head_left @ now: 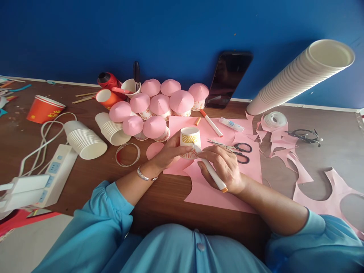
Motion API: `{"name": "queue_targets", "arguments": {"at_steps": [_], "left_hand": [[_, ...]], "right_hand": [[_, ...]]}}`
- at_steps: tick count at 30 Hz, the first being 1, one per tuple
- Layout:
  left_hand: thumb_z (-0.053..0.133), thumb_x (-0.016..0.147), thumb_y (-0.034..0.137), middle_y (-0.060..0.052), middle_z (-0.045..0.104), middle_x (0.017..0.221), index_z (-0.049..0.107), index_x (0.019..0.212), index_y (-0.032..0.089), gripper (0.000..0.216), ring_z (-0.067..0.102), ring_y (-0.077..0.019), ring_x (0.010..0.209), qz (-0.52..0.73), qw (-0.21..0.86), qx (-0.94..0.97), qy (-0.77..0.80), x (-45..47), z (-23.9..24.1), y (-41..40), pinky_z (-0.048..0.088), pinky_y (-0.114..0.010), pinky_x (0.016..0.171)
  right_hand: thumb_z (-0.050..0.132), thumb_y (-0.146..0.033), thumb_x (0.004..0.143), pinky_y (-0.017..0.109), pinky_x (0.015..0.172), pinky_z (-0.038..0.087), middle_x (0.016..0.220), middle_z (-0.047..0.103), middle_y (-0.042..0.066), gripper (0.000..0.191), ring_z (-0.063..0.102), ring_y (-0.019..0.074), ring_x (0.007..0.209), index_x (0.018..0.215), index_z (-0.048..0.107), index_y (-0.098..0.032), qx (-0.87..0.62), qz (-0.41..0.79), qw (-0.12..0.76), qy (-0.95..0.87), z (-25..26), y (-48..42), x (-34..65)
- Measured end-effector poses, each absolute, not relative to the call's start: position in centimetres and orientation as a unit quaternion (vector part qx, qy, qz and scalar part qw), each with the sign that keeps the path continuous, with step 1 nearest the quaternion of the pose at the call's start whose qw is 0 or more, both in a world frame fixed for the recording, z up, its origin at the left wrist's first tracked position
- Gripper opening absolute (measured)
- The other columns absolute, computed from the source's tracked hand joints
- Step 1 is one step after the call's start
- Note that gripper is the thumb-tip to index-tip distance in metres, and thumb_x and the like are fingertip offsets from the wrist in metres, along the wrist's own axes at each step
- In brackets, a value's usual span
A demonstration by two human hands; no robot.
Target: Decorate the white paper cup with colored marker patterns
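My left hand [170,151] is closed around a white paper cup [190,133], holding it over the pink paper. Yellow lattice marks and red drawing show on the cup's side. In my right hand [223,167] is a white marker pen [213,175] with an orange end, its tip at the cup's side. Just beyond that hand lie open scissors [241,151] with black handles. A pink sheet [224,197] spreads under both hands. An orange-capped marker [211,123], a loose orange cap [198,121] and a clear glue tube [231,124] rest on it.
Several cups with pink paper cones [160,104] stand at the back. A tall cup stack [301,77] leans at the right, beside a phone [230,77], tape roll [275,119], glasses [305,135] and paper scraps [304,170]. Cup stacks [83,140] and a power strip [58,178] lie left.
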State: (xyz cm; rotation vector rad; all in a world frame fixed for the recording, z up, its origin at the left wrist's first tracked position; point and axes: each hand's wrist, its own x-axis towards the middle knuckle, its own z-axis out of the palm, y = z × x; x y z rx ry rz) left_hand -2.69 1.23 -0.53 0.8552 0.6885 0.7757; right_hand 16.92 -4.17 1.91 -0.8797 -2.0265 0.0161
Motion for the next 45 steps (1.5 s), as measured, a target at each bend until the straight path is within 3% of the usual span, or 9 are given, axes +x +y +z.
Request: {"name": "queue_targets", "arguments": {"at_steps": [9,19,28,45], "left_hand": [[0.087,0.076,0.034,-0.005,0.073,0.1,0.067,0.116,0.021,0.047,0.066,-0.0203,0.091,0.359,0.786,0.392,0.315,-2.58,-0.56,1.26,0.051,-0.033,0.081],[0.094,0.067,0.034,-0.002,0.069,0.094,0.064,0.121,0.02,0.063,0.064,-0.0198,0.092,0.34,0.766,0.415,0.354,-2.71,-0.33,1.31,0.05,-0.031,0.08],[0.089,0.076,0.032,-0.003,0.071,0.099,0.068,0.117,0.021,0.048,0.066,-0.0194,0.094,0.345,0.777,0.411,0.33,-2.69,-0.47,1.19,0.053,-0.033,0.085],[0.089,0.077,0.031,-0.005,0.073,0.108,0.063,0.135,0.024,0.064,0.068,-0.0207,0.098,0.336,0.785,0.405,0.327,-2.82,-0.68,1.21,0.054,-0.033,0.086]], "right_hand": [[0.061,-0.011,0.093,0.031,0.063,0.056,0.09,0.072,0.008,0.025,0.068,0.0193,0.072,0.117,0.057,-0.017,-0.353,0.001,0.447,-0.822,2.04,-4.18,16.89],[0.06,-0.013,0.095,0.031,0.062,0.056,0.09,0.072,0.007,0.026,0.068,0.0187,0.072,0.12,0.057,-0.017,-0.352,0.004,0.449,-0.821,2.05,-4.22,16.79],[0.057,-0.016,0.097,0.031,0.06,0.057,0.086,0.07,0.007,0.016,0.068,0.0185,0.071,0.114,0.059,-0.017,-0.35,-0.018,0.465,-0.813,2.39,-3.93,17.19],[0.059,-0.014,0.096,0.031,0.061,0.059,0.084,0.07,0.006,0.016,0.07,0.0191,0.072,0.111,0.059,-0.017,-0.371,-0.023,0.459,-0.807,2.5,-3.56,17.34]]}}
